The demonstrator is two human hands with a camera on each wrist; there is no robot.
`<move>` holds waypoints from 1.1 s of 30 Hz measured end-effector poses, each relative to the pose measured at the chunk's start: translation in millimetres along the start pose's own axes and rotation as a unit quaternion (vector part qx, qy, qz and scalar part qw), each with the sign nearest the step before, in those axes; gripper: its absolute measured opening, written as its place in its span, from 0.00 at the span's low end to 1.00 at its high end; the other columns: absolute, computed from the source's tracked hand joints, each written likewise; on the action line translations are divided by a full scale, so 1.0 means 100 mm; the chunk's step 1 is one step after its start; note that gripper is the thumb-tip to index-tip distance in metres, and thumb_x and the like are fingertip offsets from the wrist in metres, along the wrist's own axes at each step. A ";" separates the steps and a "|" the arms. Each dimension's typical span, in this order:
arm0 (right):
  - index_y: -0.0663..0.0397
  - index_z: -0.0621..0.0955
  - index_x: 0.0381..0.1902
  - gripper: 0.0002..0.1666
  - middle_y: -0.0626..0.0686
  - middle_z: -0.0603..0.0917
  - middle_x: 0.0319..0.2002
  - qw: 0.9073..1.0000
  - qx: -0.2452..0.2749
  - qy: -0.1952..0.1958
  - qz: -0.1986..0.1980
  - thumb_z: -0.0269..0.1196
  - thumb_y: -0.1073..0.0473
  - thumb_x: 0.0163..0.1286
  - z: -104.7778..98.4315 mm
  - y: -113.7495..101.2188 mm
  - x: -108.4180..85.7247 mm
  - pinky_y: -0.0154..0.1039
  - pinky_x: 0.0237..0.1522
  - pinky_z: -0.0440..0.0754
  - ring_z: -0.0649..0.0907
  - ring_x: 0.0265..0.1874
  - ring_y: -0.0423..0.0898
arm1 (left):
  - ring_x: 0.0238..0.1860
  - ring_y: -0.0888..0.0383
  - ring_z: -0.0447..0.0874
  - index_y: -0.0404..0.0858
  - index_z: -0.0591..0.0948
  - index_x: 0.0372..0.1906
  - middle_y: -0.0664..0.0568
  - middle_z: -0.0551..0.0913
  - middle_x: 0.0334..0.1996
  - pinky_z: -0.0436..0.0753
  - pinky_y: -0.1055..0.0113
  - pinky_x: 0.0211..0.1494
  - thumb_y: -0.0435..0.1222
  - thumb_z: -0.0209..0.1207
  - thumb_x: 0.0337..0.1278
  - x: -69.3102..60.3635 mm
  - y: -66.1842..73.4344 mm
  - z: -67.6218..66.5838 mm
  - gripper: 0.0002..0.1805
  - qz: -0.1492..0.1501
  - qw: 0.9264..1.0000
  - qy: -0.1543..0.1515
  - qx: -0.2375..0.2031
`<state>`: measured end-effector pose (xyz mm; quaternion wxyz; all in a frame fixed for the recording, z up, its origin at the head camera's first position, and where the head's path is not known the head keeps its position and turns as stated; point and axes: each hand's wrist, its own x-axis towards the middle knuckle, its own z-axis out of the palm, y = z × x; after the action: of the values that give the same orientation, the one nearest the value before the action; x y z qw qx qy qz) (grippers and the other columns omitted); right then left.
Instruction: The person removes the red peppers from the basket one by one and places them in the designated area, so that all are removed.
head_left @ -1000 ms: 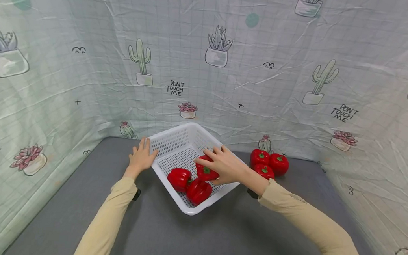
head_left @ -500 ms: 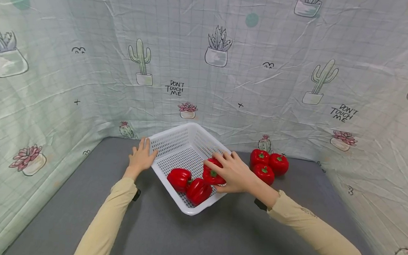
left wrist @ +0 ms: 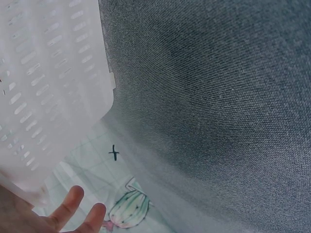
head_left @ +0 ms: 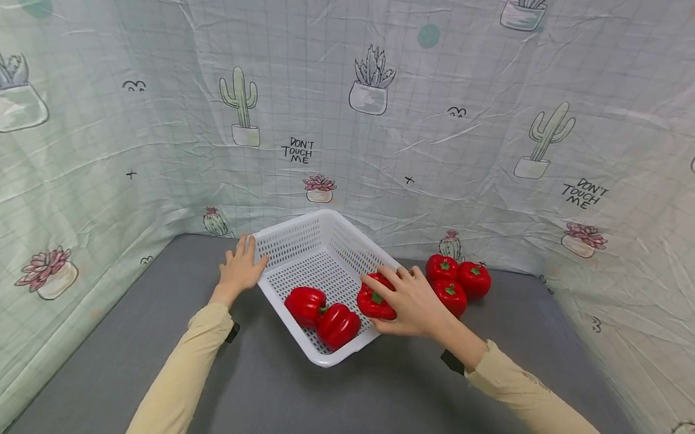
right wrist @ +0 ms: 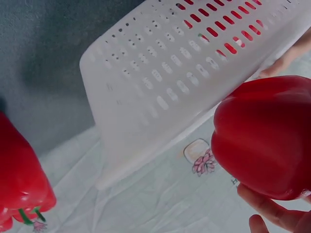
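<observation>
In the head view, a white perforated plastic basket [head_left: 289,240] sits turned cornerwise on the grey table. My left hand [head_left: 239,271] rests at its left corner, thumb over the rim and fingers extended; the left wrist view shows two straight fingertips [left wrist: 73,196] beside the basket wall [left wrist: 53,63]. With curled fingers my right hand [head_left: 416,307] grips a red bell pepper [head_left: 376,300] by the basket's right rim. That pepper [right wrist: 267,136] looks raised above the rim in the right wrist view. Two more red bell peppers [head_left: 305,305] lie touching inside the basket's near part.
Three red bell peppers [head_left: 474,280] stand clustered on the table [head_left: 285,414] right of the basket, close behind my right hand. One pepper [right wrist: 22,179] shows at the left of the right wrist view. A patterned cloth [head_left: 413,141] hangs behind and along both sides.
My right hand has moved rightward with the bell pepper, from over the basket's middle to its right rim. The left hand, basket and other peppers stay in place.
</observation>
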<state>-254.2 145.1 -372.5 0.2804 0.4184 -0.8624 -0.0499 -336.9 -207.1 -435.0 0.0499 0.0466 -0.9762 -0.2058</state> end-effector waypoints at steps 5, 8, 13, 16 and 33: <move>0.38 0.70 0.59 0.46 0.54 0.75 0.49 0.999 0.000 0.006 0.036 0.68 0.37 0.37 -0.02 0.01 -0.09 0.46 0.41 0.73 0.75 0.40 0.49 | 0.65 0.28 0.41 0.33 0.42 0.69 0.39 0.38 0.70 0.51 0.31 0.57 0.49 0.38 0.63 0.00 0.00 0.00 0.38 -0.001 1.000 -0.004 -0.003; 0.39 0.70 0.58 0.46 0.55 0.75 0.48 0.998 0.002 0.010 0.061 0.69 0.38 0.37 -0.03 0.03 -0.14 0.49 0.42 0.74 0.74 0.42 0.50 | 0.65 0.28 0.40 0.33 0.42 0.69 0.39 0.37 0.70 0.51 0.31 0.57 0.49 0.38 0.63 0.00 -0.01 0.00 0.38 -0.001 1.000 -0.007 -0.006; 0.42 0.72 0.56 0.45 0.56 0.75 0.46 0.995 -0.006 0.033 0.089 0.70 0.40 0.35 -0.05 0.05 -0.22 0.49 0.41 0.75 0.73 0.41 0.52 | 0.65 0.28 0.40 0.33 0.41 0.69 0.39 0.37 0.70 0.50 0.31 0.57 0.50 0.37 0.63 0.00 -0.01 -0.01 0.38 -0.002 1.000 -0.012 -0.006; 0.43 0.73 0.54 0.44 0.57 0.75 0.44 0.993 -0.013 0.049 0.106 0.70 0.41 0.34 -0.05 0.06 -0.28 0.49 0.40 0.75 0.73 0.41 0.52 | 0.65 0.28 0.39 0.33 0.41 0.69 0.39 0.36 0.70 0.50 0.31 0.57 0.50 0.37 0.64 0.00 0.00 -0.01 0.38 -0.002 1.000 -0.013 -0.006; 0.49 0.72 0.51 0.42 0.59 0.73 0.42 0.966 0.004 0.088 0.241 0.69 0.44 0.35 0.02 0.21 -0.68 0.55 0.41 0.70 0.71 0.42 0.56 | 0.65 0.28 0.40 0.33 0.41 0.69 0.39 0.37 0.70 0.51 0.31 0.58 0.49 0.37 0.63 -0.01 0.00 -0.02 0.37 0.001 1.000 -0.013 -0.009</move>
<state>-236.0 209.2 -397.7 0.3572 0.2018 -0.9100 0.0602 -335.3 -207.6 -433.0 0.0382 0.0429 -0.9748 -0.2154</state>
